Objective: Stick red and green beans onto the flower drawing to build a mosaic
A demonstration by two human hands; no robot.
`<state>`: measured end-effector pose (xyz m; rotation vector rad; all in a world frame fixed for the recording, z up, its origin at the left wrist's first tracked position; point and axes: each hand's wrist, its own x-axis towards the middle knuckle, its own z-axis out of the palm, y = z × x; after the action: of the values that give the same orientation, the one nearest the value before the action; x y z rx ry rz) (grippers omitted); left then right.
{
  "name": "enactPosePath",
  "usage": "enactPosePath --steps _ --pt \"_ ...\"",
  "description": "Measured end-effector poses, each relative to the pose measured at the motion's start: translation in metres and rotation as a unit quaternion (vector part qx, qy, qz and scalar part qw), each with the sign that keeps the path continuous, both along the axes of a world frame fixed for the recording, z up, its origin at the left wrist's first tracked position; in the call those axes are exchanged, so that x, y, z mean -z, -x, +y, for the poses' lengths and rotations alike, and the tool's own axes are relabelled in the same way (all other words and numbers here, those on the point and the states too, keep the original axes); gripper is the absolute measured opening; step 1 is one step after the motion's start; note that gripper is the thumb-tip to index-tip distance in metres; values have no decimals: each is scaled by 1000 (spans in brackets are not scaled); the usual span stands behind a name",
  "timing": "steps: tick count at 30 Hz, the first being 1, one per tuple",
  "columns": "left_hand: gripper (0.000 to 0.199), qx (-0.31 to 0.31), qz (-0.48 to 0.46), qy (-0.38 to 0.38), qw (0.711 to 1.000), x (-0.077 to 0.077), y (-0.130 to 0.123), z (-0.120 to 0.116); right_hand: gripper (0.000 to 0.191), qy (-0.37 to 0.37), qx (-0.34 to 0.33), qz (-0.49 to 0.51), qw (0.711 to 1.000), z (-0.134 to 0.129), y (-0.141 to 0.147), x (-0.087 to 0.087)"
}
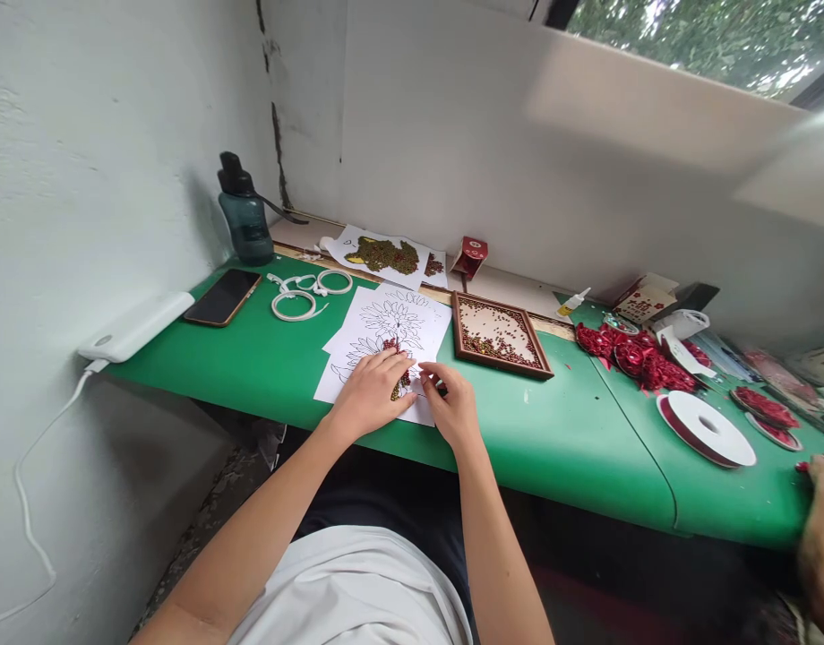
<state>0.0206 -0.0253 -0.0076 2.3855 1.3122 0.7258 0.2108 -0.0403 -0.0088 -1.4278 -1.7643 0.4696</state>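
Left hand (373, 390) lies extended, gripping nothing visible; right hand (452, 401) curls, hold unclear. Dried beans (400, 385) between their fingers look light, slippery: pinch singly.

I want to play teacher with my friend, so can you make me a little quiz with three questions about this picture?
1. True or false: the left hand rests on the paper.

2. Which of these stands behind the phone, close to the wall?
A) ribbon spool
B) water bottle
C) red box

3. Fill in the word: as the camera sees it, the wooden tray lies to the ____ of the paper.

Key:
1. True
2. B
3. right
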Motion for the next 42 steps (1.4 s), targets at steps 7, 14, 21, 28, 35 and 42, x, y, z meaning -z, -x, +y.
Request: enactPosePath --steps 7,14,21,28,35,42 --pt "64 -32 19 5 999 5 -3 2 31 -39 -22 -80 996 4 -2 3" --pt "60 -33 39 6 999 4 -4 3 41 -10 -45 -178 983 9 -2 11" --pt "60 -42 37 14 998 -1 -4 1 51 11 -42 -190 981 8 0 8" --pt "52 -50 56 19 997 -5 -4 -1 55 30 -34 -213 976 5 3 3" --pt "46 -52 57 15 997 -5 -5 -1 59 21 -38 -182 982 6 0 4" --pt "50 -44 43 29 998 -5 -4 0 58 17 -43 -62 997 4 -10 3"
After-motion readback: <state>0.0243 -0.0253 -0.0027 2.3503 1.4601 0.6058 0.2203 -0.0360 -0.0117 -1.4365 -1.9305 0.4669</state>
